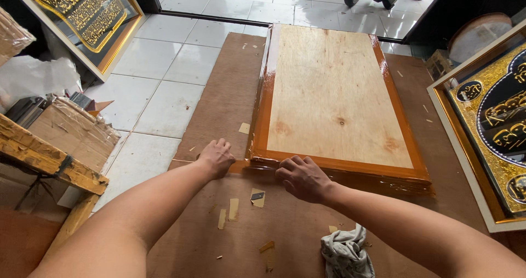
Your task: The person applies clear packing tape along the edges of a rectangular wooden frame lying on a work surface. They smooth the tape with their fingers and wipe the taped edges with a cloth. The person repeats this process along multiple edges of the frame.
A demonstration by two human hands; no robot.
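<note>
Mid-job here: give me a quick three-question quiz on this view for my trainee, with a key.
1. True or false: both hands rest at the near edge of the framed panel.
2. Which lies nearest the right hand? A) grey rag B) small dark blade on a tape scrap C) gold-lettered frame
3. Fill in: the panel lies on a brown ____ spread over the tiled floor.

Key:
1. True; the left hand is at the near left corner, the right beside it on the edge.
2. B, the blade; the rag lies farther, and the gold-lettered frame farther still.
3. Board.
</note>
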